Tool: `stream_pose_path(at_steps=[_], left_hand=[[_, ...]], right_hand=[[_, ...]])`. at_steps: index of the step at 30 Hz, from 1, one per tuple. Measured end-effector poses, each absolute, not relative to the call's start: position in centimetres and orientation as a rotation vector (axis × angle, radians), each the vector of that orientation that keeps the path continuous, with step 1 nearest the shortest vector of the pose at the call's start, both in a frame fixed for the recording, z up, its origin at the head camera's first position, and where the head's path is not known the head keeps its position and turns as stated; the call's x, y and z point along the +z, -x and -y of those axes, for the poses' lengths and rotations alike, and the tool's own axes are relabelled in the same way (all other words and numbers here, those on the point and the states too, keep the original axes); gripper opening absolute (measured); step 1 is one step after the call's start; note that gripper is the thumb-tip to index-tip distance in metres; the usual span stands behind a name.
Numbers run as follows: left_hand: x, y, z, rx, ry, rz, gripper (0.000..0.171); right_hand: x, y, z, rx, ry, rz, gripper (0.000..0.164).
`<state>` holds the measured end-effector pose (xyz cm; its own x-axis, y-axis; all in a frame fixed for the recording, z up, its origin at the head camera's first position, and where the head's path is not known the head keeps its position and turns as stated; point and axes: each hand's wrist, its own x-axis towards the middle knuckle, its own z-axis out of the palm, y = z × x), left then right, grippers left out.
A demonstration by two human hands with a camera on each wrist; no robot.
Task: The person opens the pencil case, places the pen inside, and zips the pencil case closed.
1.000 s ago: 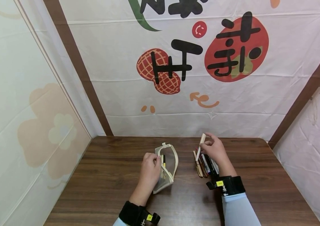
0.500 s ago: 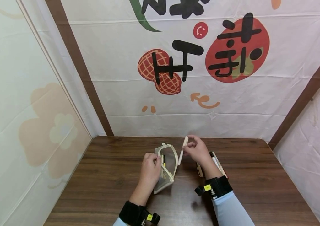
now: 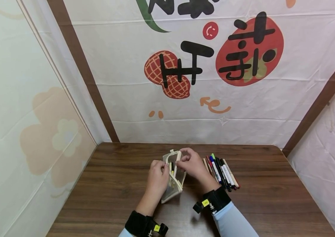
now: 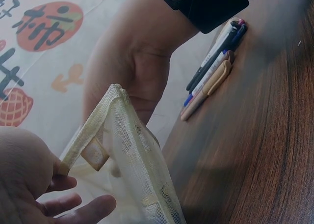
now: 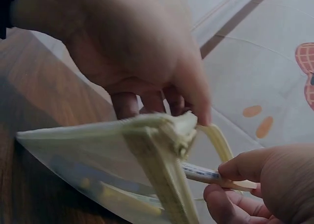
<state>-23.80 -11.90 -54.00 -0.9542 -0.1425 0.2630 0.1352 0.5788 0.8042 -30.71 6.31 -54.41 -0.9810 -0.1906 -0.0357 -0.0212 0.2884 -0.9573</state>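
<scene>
A see-through mesh pencil case [image 3: 171, 193] with cream edging stands with its mouth unzipped, mid-table. My left hand [image 3: 157, 176] pinches its near-left rim, as the left wrist view also shows at the corner by a small square tag [image 4: 96, 154]. Between thumb and fingers, my right hand [image 3: 193, 164] holds a pale pen [image 5: 202, 174] whose lower part is inside the case's mouth. Through the mesh, a yellow-and-black pen [image 3: 172, 168] and other slim shapes show inside. The right hand's fingers are mostly hidden behind the case in the left wrist view.
Several pens and markers [image 3: 223, 172] lie side by side on the brown wooden table [image 3: 105, 191], right of the case and beside the right forearm. A printed white cloth [image 3: 131, 131] hangs behind the table's far edge.
My right hand has carried the pale pen left from above the row of pens to the case's mouth and lowered it in. The left hand keeps its place on the rim.
</scene>
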Motion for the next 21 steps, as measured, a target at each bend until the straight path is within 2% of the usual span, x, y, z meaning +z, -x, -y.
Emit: stream_pose_path(at_steps=[16, 21], left_hand=[[-53.9, 23.7, 11.7, -1.312, 0.016, 2.502, 0.021], [-53.9, 23.8, 11.7, -1.302, 0.013, 2.487, 0.019]], right_hand=[[-54.8, 30.1, -5.2, -1.614, 0.312, -2.377, 0.052], [-54.2, 30.1, -5.9, -1.624, 0.318, -2.39, 0.042]])
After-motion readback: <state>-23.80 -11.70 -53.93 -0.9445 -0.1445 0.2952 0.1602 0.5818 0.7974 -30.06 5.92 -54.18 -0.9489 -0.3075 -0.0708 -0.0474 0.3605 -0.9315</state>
